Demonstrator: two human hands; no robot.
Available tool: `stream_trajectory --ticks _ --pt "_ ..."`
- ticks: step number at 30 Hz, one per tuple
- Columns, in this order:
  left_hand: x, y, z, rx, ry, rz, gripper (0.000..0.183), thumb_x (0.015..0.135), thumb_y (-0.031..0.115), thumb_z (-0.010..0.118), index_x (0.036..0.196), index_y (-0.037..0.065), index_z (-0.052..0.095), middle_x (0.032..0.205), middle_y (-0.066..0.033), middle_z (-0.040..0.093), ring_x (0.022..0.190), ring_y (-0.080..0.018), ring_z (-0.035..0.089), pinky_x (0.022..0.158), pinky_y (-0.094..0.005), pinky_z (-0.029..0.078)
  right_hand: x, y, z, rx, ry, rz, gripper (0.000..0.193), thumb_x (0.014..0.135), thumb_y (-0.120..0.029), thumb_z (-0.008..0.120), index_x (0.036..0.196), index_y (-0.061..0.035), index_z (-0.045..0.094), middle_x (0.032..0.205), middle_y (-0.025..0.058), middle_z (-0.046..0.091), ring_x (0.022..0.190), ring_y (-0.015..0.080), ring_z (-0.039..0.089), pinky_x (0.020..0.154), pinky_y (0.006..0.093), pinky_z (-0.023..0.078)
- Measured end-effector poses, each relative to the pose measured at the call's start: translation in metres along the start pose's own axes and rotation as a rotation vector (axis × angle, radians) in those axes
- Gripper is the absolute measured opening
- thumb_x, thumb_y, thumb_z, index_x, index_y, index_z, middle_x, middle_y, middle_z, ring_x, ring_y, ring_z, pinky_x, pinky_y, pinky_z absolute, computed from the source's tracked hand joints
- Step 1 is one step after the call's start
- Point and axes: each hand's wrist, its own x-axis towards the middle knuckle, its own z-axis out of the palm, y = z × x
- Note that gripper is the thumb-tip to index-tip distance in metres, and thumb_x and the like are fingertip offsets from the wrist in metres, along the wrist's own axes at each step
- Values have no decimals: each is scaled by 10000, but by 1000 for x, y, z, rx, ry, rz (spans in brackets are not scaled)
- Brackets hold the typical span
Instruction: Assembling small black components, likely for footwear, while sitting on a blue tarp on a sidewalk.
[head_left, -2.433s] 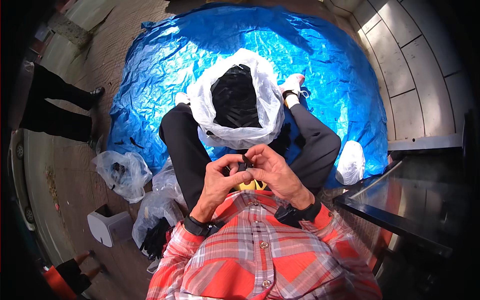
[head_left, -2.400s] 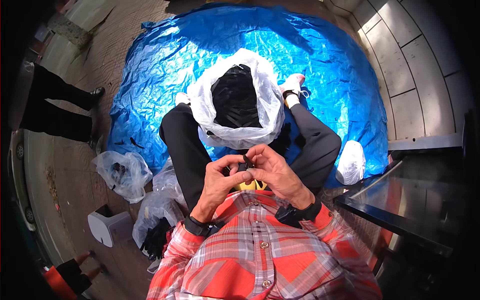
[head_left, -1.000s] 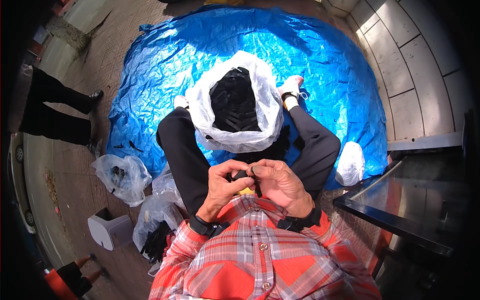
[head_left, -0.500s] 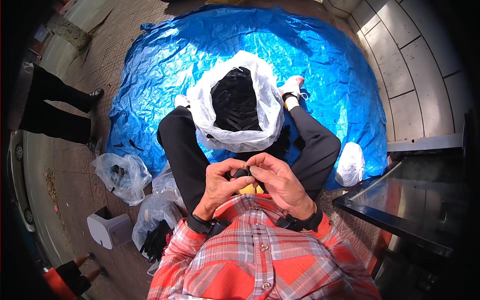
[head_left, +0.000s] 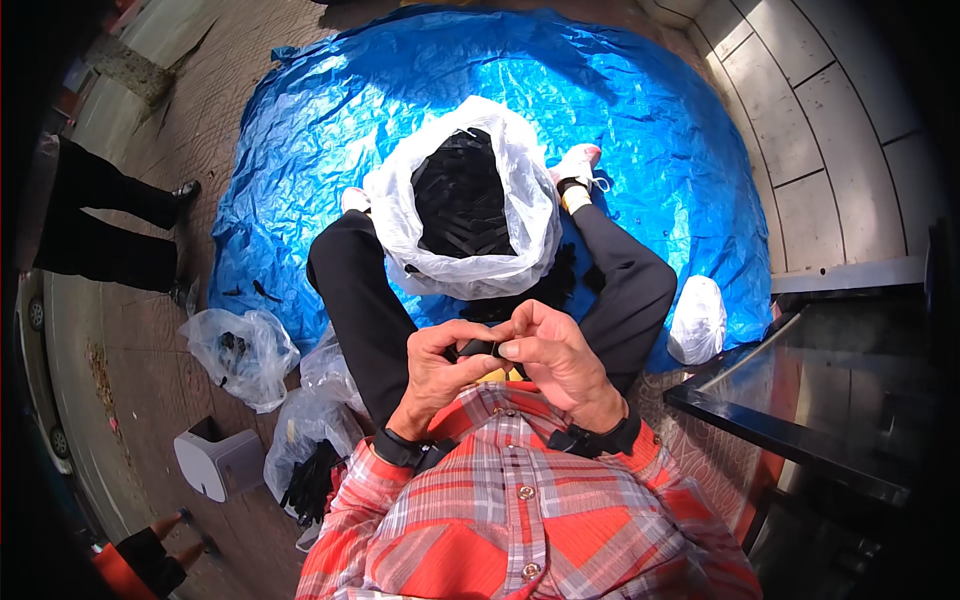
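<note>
My left hand point(head_left: 446, 368) and my right hand point(head_left: 560, 362) meet in front of my belly, both with fingers pinched. Between them is a small black strip point(head_left: 479, 348), gripped at either end; its exact kind is too small to make out. Just beyond my hands, between my legs, stands a large white plastic bag point(head_left: 388, 196) with its mouth wide open. Many flat black strips point(head_left: 460, 195) fill it. More black pieces point(head_left: 560, 275) lie in the shade beside the bag, partly hidden by it.
A blue tarp point(head_left: 660, 150) lies under the bag and my feet. On the left are clear plastic bags point(head_left: 270, 350) with black pieces and a grey box-like object point(head_left: 222, 462). A white bundle point(head_left: 698, 322) and a dark glossy frame point(head_left: 780, 430) are at right. A person's legs point(head_left: 110, 215) stand at left.
My right hand's fingers have shifted slightly on the black strip, its thumb now lying across the end. The left hand keeps its pinch. The view has shifted a little.
</note>
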Motion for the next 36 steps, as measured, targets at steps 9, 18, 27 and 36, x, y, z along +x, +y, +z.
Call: stream_trajectory --ticks 9,18,27,36 --pt "-3 -1 -5 -75 -24 11 258 669 14 735 908 -16 643 808 -70 644 603 -54 507 538 -179 378 -1 2 4 -58 24 -20 265 750 27 607 950 8 434 926 134 593 781 129 552 705 237 453" --pt "6 16 -10 29 25 -64 238 661 60 735 870 -19 653 829 -108 660 741 -129 610 672 -225 466 10 -2 13 -160 40 -73 252 775 13 603 958 9 430 935 119 582 798 116 569 708 226 462" --pt "3 30 -20 268 -301 -146 266 719 120 732 961 36 664 717 -4 591 619 -48 504 556 -182 375 8 -17 -16 -475 -348 336 214 867 -200 578 940 1 573 830 4 592 749 61 540 655 187 412" --pt "-6 25 1 -129 -124 -398 194 829 105 619 1010 55 572 788 5 531 737 -51 467 632 -200 398 0 -4 -16 -938 -198 -167 159 846 -162 578 853 -5 596 701 31 584 627 91 541 560 246 451"
